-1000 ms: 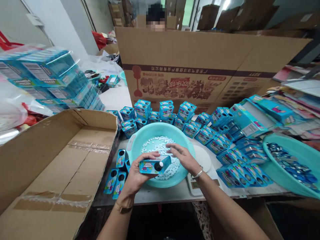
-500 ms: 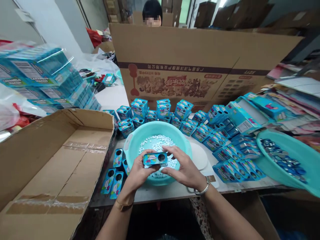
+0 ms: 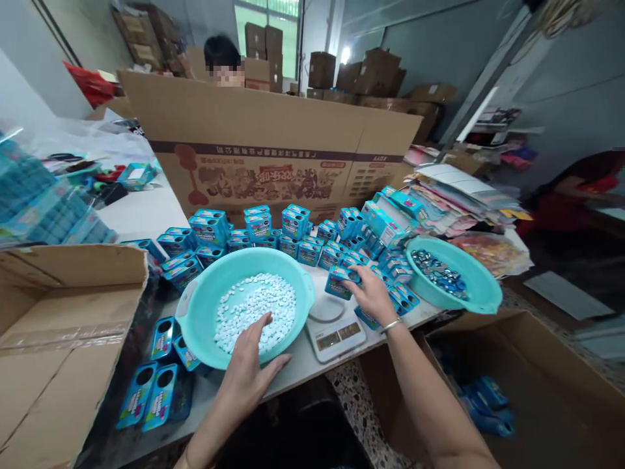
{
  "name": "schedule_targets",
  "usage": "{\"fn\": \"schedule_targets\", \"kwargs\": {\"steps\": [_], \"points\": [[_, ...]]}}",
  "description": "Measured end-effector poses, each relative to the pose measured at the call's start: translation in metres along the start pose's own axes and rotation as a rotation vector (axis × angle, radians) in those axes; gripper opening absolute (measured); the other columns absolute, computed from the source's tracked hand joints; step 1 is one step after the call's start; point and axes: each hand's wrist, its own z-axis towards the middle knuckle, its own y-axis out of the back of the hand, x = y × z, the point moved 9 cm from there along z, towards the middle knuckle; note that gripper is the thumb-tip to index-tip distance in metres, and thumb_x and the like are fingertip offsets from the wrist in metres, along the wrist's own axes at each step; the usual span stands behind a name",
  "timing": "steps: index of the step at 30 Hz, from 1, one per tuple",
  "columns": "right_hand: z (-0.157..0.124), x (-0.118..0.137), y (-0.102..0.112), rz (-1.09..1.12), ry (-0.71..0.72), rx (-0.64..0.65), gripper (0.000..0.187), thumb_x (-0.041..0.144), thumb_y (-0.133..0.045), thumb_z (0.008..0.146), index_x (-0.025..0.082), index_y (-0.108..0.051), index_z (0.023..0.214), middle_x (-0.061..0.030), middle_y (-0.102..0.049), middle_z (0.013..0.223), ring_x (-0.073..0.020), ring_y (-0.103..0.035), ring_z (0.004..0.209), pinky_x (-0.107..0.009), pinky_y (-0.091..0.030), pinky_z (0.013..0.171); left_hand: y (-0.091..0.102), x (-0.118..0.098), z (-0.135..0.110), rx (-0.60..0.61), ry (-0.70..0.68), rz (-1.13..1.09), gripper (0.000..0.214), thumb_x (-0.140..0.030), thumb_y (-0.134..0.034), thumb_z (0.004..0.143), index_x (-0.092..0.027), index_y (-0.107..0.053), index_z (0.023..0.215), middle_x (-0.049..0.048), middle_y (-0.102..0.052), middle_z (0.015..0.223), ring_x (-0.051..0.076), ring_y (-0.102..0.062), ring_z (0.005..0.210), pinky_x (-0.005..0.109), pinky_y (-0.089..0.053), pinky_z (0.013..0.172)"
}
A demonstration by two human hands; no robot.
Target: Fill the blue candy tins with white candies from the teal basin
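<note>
My right hand (image 3: 374,296) grips a small blue candy box (image 3: 338,281) with a round hole in its top, at the near edge of the grouped boxes, just beyond the white scale (image 3: 336,335). Part of that box is hidden behind my fingers. My left hand (image 3: 248,365) is open and holds nothing, fingers stretched over the near rim of a turquoise basin (image 3: 198,312). Small white candies (image 3: 261,303) lie spread across the basin's bottom.
Several blue boxes (image 3: 256,223) line the table behind the basin; others (image 3: 161,394) stand at its left. A second basin (image 3: 481,280) holds shiny blue pieces. An open carton (image 3: 43,384) flanks the left, another (image 3: 551,384) the lower right. Behind a cardboard panel (image 3: 273,124) is a person.
My right hand has carried the candy box from above the basin rightward to the grouped boxes. My left hand has let go of it and moved lower. The view has turned right.
</note>
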Motion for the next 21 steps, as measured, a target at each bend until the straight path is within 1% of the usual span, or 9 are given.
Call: {"fn": "schedule_targets", "kwargs": {"steps": [3,6,11,14,16,17,18,20,21], "points": [[-0.005,-0.018,-0.032,-0.016,-0.036,0.047,0.034,0.033,-0.058,0.087,0.018,-0.063,0.116,-0.0124,-0.067,0.110,-0.0278,-0.063,0.103,-0.040,-0.048,0.090,0.012,0.007,-0.018,-0.109,0.063,0.025,0.055,-0.050,-0.062,0.082,-0.022,-0.054,0.128,0.0123,-0.065,0.129,0.031,-0.058,0.125,0.048,-0.047,0.105],[-0.006,-0.019,-0.047,0.015,-0.013,0.043,0.033,0.034,-0.058,0.088,0.019,-0.062,0.118,-0.0114,-0.066,0.113,-0.0259,-0.063,0.104,-0.038,-0.049,0.091,0.029,0.011,-0.036,-0.211,0.124,0.028,0.052,-0.054,-0.062,0.081,-0.022,-0.058,0.122,0.0100,-0.069,0.123,0.030,-0.060,0.123,0.045,-0.048,0.104],[-0.002,-0.013,-0.051,0.041,-0.011,0.041,0.032,0.034,-0.058,0.088,0.020,-0.062,0.117,-0.0106,-0.066,0.109,-0.0255,-0.062,0.105,-0.037,-0.048,0.092,0.045,0.014,-0.062,-0.365,0.159,0.075,0.053,-0.056,-0.062,0.080,-0.021,-0.061,0.119,0.0112,-0.067,0.123,0.030,-0.061,0.120,0.044,-0.046,0.106],[0.000,-0.012,-0.052,0.037,-0.036,0.057,0.034,0.034,-0.059,0.088,0.018,-0.062,0.118,-0.0114,-0.065,0.110,-0.0264,-0.062,0.105,-0.038,-0.048,0.092,0.048,0.004,-0.078,-0.517,0.097,0.123,0.052,-0.052,-0.062,0.082,-0.018,-0.061,0.121,0.0138,-0.064,0.125,0.030,-0.059,0.121,0.046,-0.044,0.108],[0.000,-0.010,-0.048,0.049,-0.037,0.053,0.034,0.034,-0.059,0.087,0.019,-0.062,0.117,-0.0114,-0.065,0.110,-0.0266,-0.062,0.103,-0.039,-0.048,0.092,0.044,-0.005,-0.087,-0.595,0.043,0.107,0.044,-0.047,-0.064,0.082,-0.018,-0.063,0.115,0.0135,-0.066,0.118,0.028,-0.061,0.114,0.044,-0.047,0.104],[-0.001,-0.007,-0.043,0.059,-0.033,0.036,0.033,0.034,-0.059,0.087,0.019,-0.063,0.116,-0.0115,-0.065,0.109,-0.0269,-0.062,0.104,-0.039,-0.048,0.092,0.038,-0.007,-0.089,-0.588,0.037,0.068,0.039,-0.045,-0.065,0.081,-0.018,-0.065,0.110,0.0125,-0.068,0.111,0.027,-0.064,0.108,0.042,-0.050,0.100],[-0.002,-0.004,-0.035,0.074,-0.028,0.009,0.033,0.035,-0.059,0.087,0.019,-0.063,0.116,-0.0116,-0.065,0.109,-0.0273,-0.061,0.104,-0.039,-0.048,0.092,0.028,-0.007,-0.087,-0.534,0.058,0.002,0.036,-0.044,-0.066,0.081,-0.018,-0.066,0.106,0.0113,-0.070,0.104,0.025,-0.067,0.100,0.040,-0.053,0.094],[-0.009,0.005,-0.013,0.124,-0.009,-0.041,0.033,0.036,-0.060,0.087,0.019,-0.063,0.115,-0.0114,-0.065,0.109,-0.0275,-0.060,0.106,-0.039,-0.047,0.092,-0.006,-0.002,-0.078,-0.294,0.171,-0.201,0.037,-0.045,-0.065,0.082,-0.018,-0.066,0.106,0.0103,-0.072,0.096,0.023,-0.070,0.088,0.036,-0.057,0.082],[-0.015,0.011,-0.001,0.162,0.002,-0.047,0.033,0.037,-0.060,0.087,0.019,-0.063,0.115,-0.0108,-0.065,0.110,-0.0270,-0.060,0.106,-0.039,-0.047,0.092,-0.027,-0.002,-0.074,-0.153,0.232,-0.307,0.041,-0.046,-0.064,0.082,-0.017,-0.064,0.112,0.0113,-0.073,0.099,0.023,-0.071,0.089,0.035,-0.058,0.080]]}}
